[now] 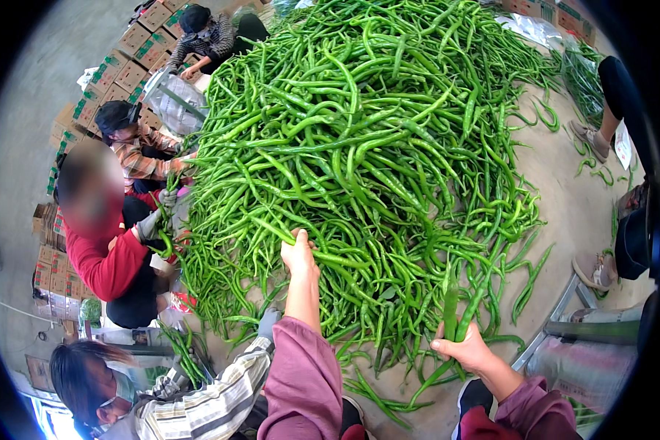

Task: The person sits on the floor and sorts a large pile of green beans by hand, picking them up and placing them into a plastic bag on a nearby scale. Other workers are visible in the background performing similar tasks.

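Observation:
A large heap of long green chili peppers (357, 143) spreads over the floor before me. My left hand (298, 256) reaches into its near side, fingers closed around a long pepper (341, 259) that sticks out on both sides of the fist. Lower and to the right, my right hand (473, 349) grips a few long peppers (450, 308) that point up and away from me, above the heap's near edge. Below that hand, several loose peppers (382, 399) lie on the floor near my shoes.
Along the left, co-workers in a striped shirt (209, 399), a red top (102, 258) and a plaid shirt (143, 157) handle peppers. Another person (217, 36) crouches farther back. Cardboard boxes (129, 75) stand behind them. At right are a metal frame (547, 322) with a bag and someone's shoe (591, 140).

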The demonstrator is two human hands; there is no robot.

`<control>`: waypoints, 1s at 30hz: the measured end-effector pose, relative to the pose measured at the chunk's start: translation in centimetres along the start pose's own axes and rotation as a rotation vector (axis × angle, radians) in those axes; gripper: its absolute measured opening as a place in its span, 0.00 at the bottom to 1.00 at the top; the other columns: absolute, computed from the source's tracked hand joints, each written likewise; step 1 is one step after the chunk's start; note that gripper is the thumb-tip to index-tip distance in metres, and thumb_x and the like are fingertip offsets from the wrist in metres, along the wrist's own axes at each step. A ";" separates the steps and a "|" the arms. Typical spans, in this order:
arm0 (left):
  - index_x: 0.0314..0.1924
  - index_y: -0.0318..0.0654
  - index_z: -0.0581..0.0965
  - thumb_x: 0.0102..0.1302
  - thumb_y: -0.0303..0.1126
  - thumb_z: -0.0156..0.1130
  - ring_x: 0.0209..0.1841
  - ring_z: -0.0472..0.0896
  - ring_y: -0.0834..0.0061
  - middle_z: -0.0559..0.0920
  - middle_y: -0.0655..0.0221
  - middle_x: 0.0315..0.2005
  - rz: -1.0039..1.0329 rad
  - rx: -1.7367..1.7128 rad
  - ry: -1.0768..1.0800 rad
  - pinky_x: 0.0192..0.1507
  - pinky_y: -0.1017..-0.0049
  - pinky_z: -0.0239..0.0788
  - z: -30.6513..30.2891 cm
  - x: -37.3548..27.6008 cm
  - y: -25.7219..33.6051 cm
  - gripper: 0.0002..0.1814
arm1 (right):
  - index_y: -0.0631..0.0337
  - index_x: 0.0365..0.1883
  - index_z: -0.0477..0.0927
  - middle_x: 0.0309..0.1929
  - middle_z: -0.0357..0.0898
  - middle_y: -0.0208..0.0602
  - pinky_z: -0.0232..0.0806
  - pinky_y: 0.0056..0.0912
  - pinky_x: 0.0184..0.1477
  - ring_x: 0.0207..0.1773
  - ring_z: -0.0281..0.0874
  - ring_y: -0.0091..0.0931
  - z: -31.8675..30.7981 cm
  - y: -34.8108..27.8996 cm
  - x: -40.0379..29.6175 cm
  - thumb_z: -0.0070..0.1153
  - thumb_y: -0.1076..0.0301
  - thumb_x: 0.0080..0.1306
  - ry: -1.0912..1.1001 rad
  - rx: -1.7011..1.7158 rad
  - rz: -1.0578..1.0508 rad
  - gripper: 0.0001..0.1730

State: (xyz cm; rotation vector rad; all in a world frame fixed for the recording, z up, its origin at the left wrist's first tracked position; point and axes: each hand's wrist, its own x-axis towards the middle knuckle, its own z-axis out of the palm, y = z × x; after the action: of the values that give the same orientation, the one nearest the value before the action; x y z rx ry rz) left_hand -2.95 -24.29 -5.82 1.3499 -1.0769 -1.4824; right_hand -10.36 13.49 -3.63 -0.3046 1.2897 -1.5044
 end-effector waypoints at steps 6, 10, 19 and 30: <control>0.44 0.39 0.73 0.60 0.31 0.65 0.24 0.72 0.78 0.78 0.70 0.30 -0.131 0.158 -0.081 0.25 0.76 0.64 0.5 1.2 0.1 0.14 | 0.60 0.31 0.73 0.21 0.70 0.24 0.61 0.21 0.22 0.20 0.67 0.17 1.4 -0.2 0.1 0.63 0.71 0.58 0.019 0.051 0.005 0.10; 0.40 0.39 0.73 0.64 0.37 0.61 0.29 0.72 0.76 0.78 0.69 0.28 0.026 0.130 -0.100 0.32 0.74 0.66 -0.3 -5.2 2.5 0.11 | 0.61 0.33 0.73 0.21 0.73 0.26 0.62 0.21 0.24 0.21 0.68 0.17 -0.4 -1.7 -0.7 0.59 0.70 0.62 0.095 0.041 -0.056 0.07; 0.39 0.36 0.69 0.71 0.33 0.51 0.42 0.80 0.70 0.77 0.69 0.29 -0.005 -0.138 -0.443 0.46 0.70 0.70 1.0 -22.8 1.4 0.07 | 0.69 0.61 0.62 0.56 0.71 0.47 0.62 0.39 0.61 0.58 0.70 0.33 2.7 -3.8 -1.0 0.54 0.68 0.65 -0.029 -0.253 -0.480 0.29; 0.56 0.33 0.69 0.71 0.33 0.50 0.52 0.72 0.72 0.72 0.65 0.50 0.122 0.316 -0.658 0.54 0.72 0.65 -3.3 -30.8 -6.6 0.17 | 0.62 0.57 0.68 0.44 0.72 0.27 0.64 0.28 0.52 0.46 0.70 0.21 0.8 2.4 -4.0 0.53 0.67 0.68 -0.098 0.055 -0.052 0.20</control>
State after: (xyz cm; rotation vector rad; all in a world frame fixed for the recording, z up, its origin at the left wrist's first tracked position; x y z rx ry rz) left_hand 2.24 6.85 -3.79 0.9786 -1.8364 -1.7642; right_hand -6.97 16.71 -3.62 -0.3745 1.1688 -1.5469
